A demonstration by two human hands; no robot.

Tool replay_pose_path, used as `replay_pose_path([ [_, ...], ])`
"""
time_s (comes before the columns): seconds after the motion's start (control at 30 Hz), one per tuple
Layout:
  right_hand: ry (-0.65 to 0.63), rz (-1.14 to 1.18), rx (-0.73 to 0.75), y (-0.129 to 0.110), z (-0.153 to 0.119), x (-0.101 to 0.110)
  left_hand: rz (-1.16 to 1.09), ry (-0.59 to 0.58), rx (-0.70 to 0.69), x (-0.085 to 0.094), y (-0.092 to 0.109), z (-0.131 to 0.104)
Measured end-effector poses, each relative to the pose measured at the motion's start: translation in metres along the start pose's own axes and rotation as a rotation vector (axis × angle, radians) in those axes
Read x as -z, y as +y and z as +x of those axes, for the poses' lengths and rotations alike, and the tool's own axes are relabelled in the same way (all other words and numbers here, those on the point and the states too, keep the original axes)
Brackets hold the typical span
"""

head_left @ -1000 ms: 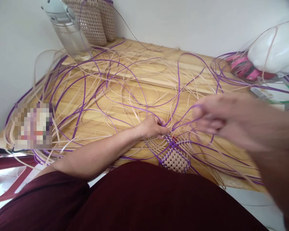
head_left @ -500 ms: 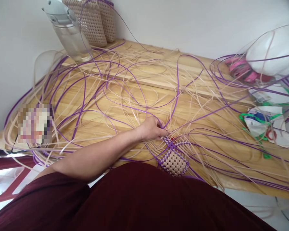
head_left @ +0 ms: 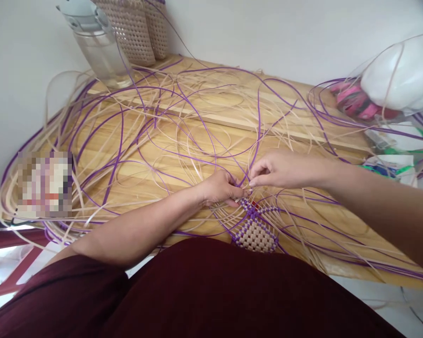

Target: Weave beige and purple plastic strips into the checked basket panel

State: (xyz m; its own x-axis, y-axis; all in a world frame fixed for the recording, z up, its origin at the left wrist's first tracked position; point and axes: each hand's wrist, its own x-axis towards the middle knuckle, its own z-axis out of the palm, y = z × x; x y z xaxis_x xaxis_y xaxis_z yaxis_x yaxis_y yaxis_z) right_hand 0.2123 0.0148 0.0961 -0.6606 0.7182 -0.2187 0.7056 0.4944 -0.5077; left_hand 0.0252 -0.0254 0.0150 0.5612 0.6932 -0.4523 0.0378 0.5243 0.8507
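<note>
A small woven piece [head_left: 256,234] in beige and purple lies at the table's near edge, with long strands fanning out from it. My left hand [head_left: 223,188] is closed on strands at the upper left of the weave, thumb and fingers pinched together. Close beside it on the right, my right hand [head_left: 268,171] has its thumb and forefinger pinched at the strands just above the weave. The fingertips of both hands nearly meet. A bit of red [head_left: 255,205] shows at the top of the weave.
Loose purple and beige strands cover the wooden table [head_left: 155,176]. A clear bottle [head_left: 104,56] and woven baskets [head_left: 134,33] stand at the back left. At the right are a white bag [head_left: 402,77], a pink bundle [head_left: 354,101] and packets with green ties.
My right hand has come in from the right to the strands beside my left hand. A purple strand now arcs across the back of the table. My left hand keeps its hold.
</note>
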Motion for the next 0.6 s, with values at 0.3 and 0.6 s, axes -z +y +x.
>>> replay_pose_path([
  [0.3,0.161,-0.028,0.148,-0.013,-0.004,-0.035,0.019,0.004,-0.029,0.001,-0.003,0.000],
  [0.6,0.260,-0.029,0.304,0.000,0.008,-0.055,-0.059,0.012,0.010,0.004,0.000,-0.001],
])
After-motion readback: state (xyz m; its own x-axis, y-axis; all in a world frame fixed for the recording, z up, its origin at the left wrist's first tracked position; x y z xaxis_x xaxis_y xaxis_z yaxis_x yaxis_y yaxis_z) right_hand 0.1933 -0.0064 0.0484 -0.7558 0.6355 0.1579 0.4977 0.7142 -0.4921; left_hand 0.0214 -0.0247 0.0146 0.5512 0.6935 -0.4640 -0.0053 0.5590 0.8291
